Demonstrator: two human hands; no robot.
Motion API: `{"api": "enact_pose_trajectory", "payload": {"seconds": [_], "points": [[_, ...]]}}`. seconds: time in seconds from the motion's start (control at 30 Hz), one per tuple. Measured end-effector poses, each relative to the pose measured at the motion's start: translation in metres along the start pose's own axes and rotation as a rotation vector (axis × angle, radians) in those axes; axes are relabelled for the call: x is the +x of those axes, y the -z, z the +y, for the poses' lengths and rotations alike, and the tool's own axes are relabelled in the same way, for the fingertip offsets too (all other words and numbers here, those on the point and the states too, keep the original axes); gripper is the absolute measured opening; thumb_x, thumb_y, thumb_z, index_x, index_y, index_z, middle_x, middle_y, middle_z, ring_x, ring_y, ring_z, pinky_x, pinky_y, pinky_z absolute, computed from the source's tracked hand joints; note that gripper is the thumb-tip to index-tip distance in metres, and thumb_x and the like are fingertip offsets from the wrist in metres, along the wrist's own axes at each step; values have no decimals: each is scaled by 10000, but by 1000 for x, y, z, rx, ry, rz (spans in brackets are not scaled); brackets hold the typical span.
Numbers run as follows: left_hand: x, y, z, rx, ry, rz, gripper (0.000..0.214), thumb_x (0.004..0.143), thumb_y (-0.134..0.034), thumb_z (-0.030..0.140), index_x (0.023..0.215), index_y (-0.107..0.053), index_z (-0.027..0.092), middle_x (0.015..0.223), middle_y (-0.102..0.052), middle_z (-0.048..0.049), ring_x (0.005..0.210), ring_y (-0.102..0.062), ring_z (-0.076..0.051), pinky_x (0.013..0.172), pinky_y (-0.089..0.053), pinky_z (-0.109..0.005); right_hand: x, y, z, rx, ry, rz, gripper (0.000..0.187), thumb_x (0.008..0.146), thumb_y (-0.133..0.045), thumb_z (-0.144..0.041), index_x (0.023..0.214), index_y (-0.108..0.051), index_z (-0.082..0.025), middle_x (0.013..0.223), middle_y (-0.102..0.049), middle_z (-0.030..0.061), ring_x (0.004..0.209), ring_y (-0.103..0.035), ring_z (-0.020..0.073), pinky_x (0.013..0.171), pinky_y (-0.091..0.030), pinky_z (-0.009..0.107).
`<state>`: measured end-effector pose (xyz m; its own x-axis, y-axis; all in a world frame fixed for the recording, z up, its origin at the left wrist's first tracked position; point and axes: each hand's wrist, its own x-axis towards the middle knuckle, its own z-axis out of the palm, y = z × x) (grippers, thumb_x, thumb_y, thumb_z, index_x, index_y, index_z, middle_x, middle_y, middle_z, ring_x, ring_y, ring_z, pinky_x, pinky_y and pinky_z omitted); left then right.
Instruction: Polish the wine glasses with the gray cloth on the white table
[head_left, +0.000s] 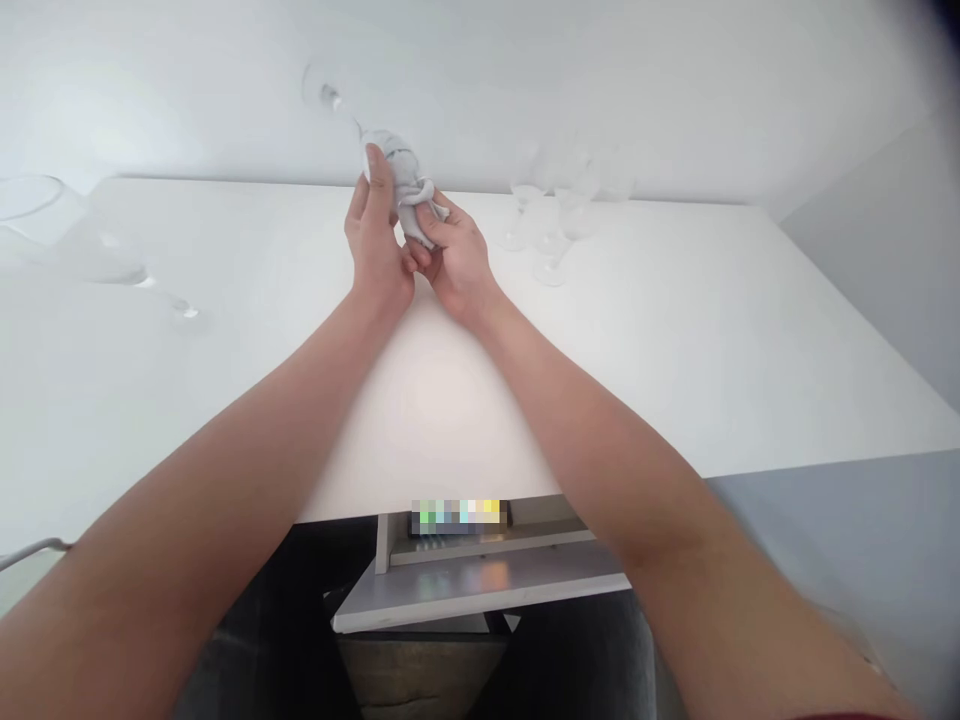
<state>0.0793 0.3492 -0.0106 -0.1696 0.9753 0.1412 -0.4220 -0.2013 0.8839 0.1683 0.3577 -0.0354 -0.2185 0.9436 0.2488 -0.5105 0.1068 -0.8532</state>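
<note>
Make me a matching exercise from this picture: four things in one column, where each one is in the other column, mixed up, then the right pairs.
Things:
1. held glass
2. cloth
3. group of glasses
4. lone glass

Places:
A. lying on the white table, far left
B. standing on the table, toward the back right
C. wrapped around a glass bowl, gripped by the right hand
D. tilted in the air, foot pointing away, left hand on it

Pairs: 1-D, 2-C, 3-B, 4-A
</note>
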Motion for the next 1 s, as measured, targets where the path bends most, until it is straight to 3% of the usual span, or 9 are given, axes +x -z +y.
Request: {"api": "enact_pose_trajectory", "payload": {"seconds": [0.13, 0.27, 0.37, 0.43, 0.5, 0.67, 0.87, 0.93, 1.0], "points": [[4, 3, -3, -69, -33, -55, 226, 1090, -603, 537, 1104, -724, 346, 1234, -734, -9, 1379, -596, -310, 950, -581, -434, 1, 1, -2, 8, 8, 63, 434, 985, -660, -682, 1027, -605, -254, 758, -482, -39, 602, -428, 103, 643, -562, 269], [7, 2, -9, -124, 21, -82, 212, 1159, -488, 400, 1125, -676, 309, 1110, -754, -4, 1251, -640, -226, 1056, -531, -413, 2, 1, -4, -30, 32, 118, 429, 1001, -630, -685, 1055, -600, -260, 785, -502, -34, 634, -478, 109, 673, -583, 275], [6, 0, -10, -104, 26, -58, 418, 1136, -435, 585, 1051, -699, 271, 1140, -756, -48, 1206, -686, -282, 984, -566, -451, -1, -2, -5, -122, 29, 134, 412, 1008, -622, -669, 1112, -614, -271, 805, -527, -29, 658, -526, 119, 678, -582, 286], [5, 0, -9, -87, 28, -60, 575, 1052, -452, 771, 976, -725, 271, 1156, -758, -78, 1264, -678, -336, 967, -581, -471, -3, -4, -5, -147, 18, 118, 399, 1010, -627, -655, 1132, -620, -275, 795, -524, -31, 657, -527, 122, 686, -581, 292], [4, 1, -8, -81, 6, -72, 592, 999, -498, 829, 971, -741, 290, 1179, -759, -72, 1358, -631, -333, 999, -582, -447, -4, -3, -6, -130, 11, 111, 385, 1013, -629, -643, 1104, -616, -269, 776, -503, -34, 643, -505, 119, 692, -581, 289], [6, 1, -10, -187, 16, -48, 414, 1081, -525, 676, 1280, -701, 359, 1239, -751, -6, 1473, -511, -237, 1083, -542, -383, 0, 3, -3, -44, 45, 125, 252, 1028, -644, -510, 1074, -603, -265, 778, -495, -37, 618, -462, 111, 670, -571, 266], [5, 5, -10, -55, -52, -116, 404, 1090, -518, 650, 1111, -728, 305, 1256, -726, -50, 1320, -631, -306, 676, -563, -346, 1, 2, -1, -8, 6, 130, 232, 1021, -656, -481, 1082, -615, -261, 802, -518, -36, 605, -443, 102, 625, -539, 247], [6, 7, -10, -14, -87, -92, 334, 1077, -585, 611, 1110, -727, 310, 1280, -713, -28, 1298, -623, -272, 663, -551, -310, 0, 1, -3, -35, -18, 134, 250, 1024, -645, -504, 1080, -621, -261, 798, -528, -31, 609, -443, 107, 620, -540, 252], [7, 8, -11, -34, -110, -124, 272, 1089, -610, 557, 1154, -730, 322, 1338, -701, 0, 1328, -582, -224, 764, -575, -280, -1, 1, -5, -24, -12, 133, 219, 1024, -640, -479, 1060, -620, -264, 787, -522, -30, 616, -445, 113, 623, -539, 255]]}}
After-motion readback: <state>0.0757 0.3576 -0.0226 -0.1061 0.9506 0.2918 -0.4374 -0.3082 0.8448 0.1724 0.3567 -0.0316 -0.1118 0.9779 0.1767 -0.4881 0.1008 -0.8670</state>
